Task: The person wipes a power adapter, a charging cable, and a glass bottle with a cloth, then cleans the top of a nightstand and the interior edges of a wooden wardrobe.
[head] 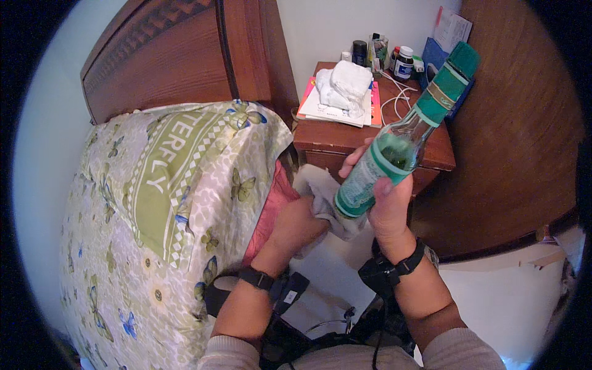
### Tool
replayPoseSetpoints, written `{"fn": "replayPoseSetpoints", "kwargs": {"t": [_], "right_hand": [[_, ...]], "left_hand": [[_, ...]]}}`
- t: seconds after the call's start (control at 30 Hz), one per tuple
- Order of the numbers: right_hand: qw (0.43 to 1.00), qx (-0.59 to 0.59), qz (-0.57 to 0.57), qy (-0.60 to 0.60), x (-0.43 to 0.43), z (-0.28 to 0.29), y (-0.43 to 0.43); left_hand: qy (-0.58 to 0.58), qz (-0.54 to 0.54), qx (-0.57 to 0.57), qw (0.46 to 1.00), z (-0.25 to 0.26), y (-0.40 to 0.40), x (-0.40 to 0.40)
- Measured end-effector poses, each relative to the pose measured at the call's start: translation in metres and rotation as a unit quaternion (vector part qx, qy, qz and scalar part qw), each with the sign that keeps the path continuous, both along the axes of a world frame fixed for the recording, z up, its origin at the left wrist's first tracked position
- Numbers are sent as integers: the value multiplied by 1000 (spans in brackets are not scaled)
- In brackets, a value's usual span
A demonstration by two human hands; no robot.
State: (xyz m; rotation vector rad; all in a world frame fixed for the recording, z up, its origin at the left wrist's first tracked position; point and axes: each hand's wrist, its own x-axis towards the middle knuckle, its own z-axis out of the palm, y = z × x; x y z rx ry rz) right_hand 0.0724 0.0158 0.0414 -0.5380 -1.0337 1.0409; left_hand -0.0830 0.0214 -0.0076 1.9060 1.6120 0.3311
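A clear glass bottle (380,170) with green labels and a green cap is tilted, its neck pointing up and to the right. My right hand (386,199) grips it around the lower body. Bunched in my left hand (300,224) is a pale grey cloth (340,222), which lies against or just under the bottle's base; whether they touch is hard to tell. Black straps with small devices are on both wrists.
A wooden nightstand (439,150) ahead holds folded white pads (349,83), books, a white cable (393,88), a pill bottle (403,63) and a blue folder. At left is a bed with a butterfly-print cover (138,259) and a wooden headboard (185,60). A brown wooden panel (513,138) stands at right.
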Motion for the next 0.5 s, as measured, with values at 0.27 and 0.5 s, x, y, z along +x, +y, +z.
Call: {"fn": "replayPoseSetpoints", "kwargs": {"t": [0.27, 0.5], "right_hand": [[996, -6, -5, -94, 1, -19, 6], [983, 18, -141, -116, 22, -24, 29]], "left_hand": [[-434, 6, -83, 897, 18, -12, 15], [-637, 54, -87, 764, 55, -31, -12]]}}
